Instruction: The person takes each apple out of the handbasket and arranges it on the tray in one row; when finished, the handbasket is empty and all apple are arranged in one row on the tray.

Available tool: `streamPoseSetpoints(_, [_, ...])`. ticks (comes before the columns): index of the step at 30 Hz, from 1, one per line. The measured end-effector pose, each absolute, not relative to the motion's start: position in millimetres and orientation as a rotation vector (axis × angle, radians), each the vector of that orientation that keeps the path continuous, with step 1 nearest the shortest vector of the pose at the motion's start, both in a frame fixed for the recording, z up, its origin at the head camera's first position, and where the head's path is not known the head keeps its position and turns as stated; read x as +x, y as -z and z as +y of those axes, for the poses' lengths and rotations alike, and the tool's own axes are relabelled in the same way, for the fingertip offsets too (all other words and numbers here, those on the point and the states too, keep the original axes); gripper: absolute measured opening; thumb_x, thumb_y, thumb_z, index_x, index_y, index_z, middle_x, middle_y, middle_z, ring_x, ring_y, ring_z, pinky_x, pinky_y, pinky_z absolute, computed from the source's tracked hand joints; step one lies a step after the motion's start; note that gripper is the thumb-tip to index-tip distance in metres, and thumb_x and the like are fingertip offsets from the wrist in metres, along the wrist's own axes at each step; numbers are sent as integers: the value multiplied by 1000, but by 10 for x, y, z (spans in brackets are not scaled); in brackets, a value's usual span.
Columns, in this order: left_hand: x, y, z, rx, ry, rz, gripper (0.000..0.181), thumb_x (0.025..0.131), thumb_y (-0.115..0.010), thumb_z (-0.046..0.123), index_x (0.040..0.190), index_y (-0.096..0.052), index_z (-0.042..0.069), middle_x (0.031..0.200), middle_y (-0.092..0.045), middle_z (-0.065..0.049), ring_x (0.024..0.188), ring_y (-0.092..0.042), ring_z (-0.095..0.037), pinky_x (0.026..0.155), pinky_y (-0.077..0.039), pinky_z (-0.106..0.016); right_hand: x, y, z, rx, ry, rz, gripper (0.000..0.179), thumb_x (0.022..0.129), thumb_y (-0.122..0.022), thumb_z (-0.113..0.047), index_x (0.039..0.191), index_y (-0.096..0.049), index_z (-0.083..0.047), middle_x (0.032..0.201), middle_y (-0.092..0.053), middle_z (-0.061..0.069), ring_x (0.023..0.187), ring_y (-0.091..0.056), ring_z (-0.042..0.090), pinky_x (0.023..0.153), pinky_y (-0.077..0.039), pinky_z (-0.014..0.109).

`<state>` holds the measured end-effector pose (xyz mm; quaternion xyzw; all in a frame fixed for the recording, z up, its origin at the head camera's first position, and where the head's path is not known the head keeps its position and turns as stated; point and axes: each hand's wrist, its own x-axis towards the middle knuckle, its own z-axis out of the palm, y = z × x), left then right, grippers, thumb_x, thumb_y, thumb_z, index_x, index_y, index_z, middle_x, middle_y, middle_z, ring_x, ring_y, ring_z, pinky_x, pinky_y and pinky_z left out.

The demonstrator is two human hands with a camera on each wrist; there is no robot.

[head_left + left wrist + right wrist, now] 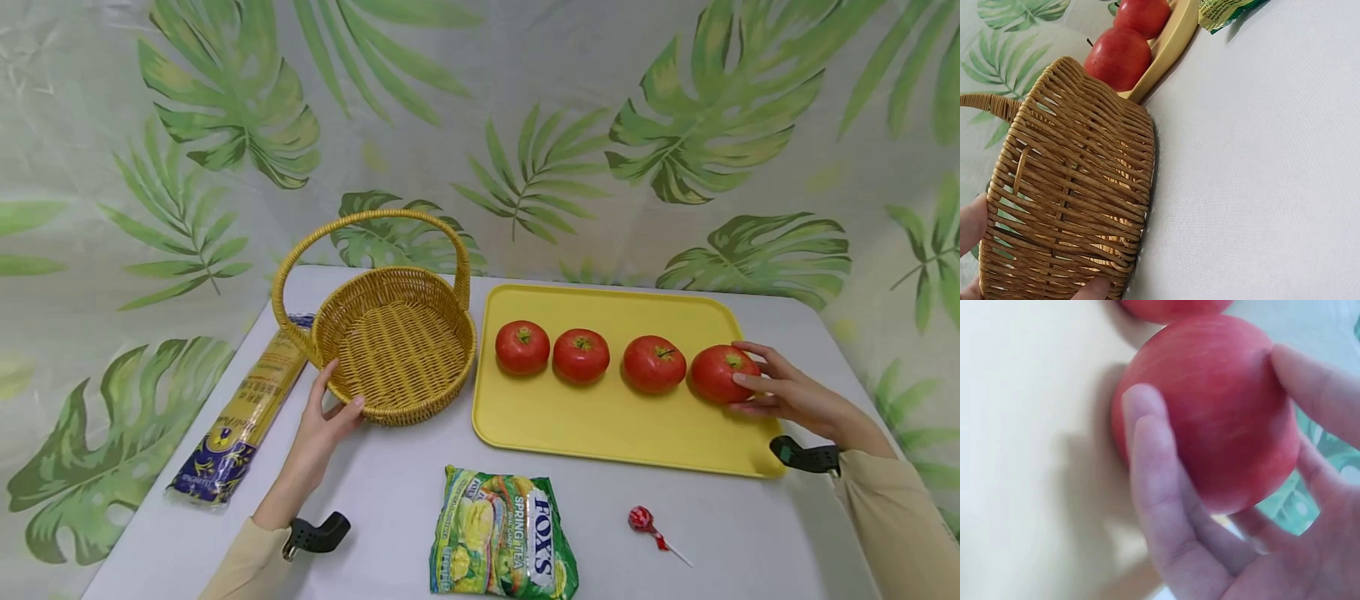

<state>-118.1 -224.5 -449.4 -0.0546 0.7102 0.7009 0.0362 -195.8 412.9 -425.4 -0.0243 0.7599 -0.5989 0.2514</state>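
My right hand [783, 392] curls its fingers and thumb round the rightmost red apple [723, 374], at the right side of the yellow tray [585, 429]. Close up in the right wrist view, fingers lie along two sides of this streaky apple [1210, 419]. Three more apples, among them the nearest one [654, 364], sit in a row to its left on the tray. My left hand [318, 425] rests with spread fingers against the near left wall of a round wicker basket [405, 408]. The basket stands upright with a tall arched handle, nothing inside.
A long pack of spaghetti [243, 408] lies left of the basket, partly behind its handle. Toward the front are a green bag of Fox's candy [502, 533] and a red lollipop [651, 527]. A leaf-patterned cloth [540, 167] hangs behind the white table [375, 508].
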Motion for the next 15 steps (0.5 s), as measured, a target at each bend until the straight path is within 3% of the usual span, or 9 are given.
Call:
streamPoseSetpoints(6, [-1193,4480,-2234,-174,-2137,2194,78,98,-57,14,155,-5,22,157,10,-6,132,-32,-36,102,-39,-44,-1946,4203,4099,-33,1618,2053,44,103,-44,-17,136,-23,-35,141,-8,28,91,-67,30,80,-55,36])
streamPoseSetpoints(12, [-1158,4367,-2297,-164,-2024,2256,77,98,-56,20,155,-4,24,158,9,-8,133,-31,-39,103,-38,-46,-1928,4173,4065,-49,1563,2112,64,103,-45,-19,151,-3,-16,144,-5,31,92,-66,29,81,-55,36])
streamPoseSetpoints(15, [-1111,4250,-2360,-143,-1929,2307,76,99,-55,22,155,-4,23,157,5,-15,134,-29,-41,105,-34,-51,-1898,4128,4061,-114,1543,2190,67,103,-45,-18,153,0,-15,145,-2,33,91,-67,31,79,-56,34])
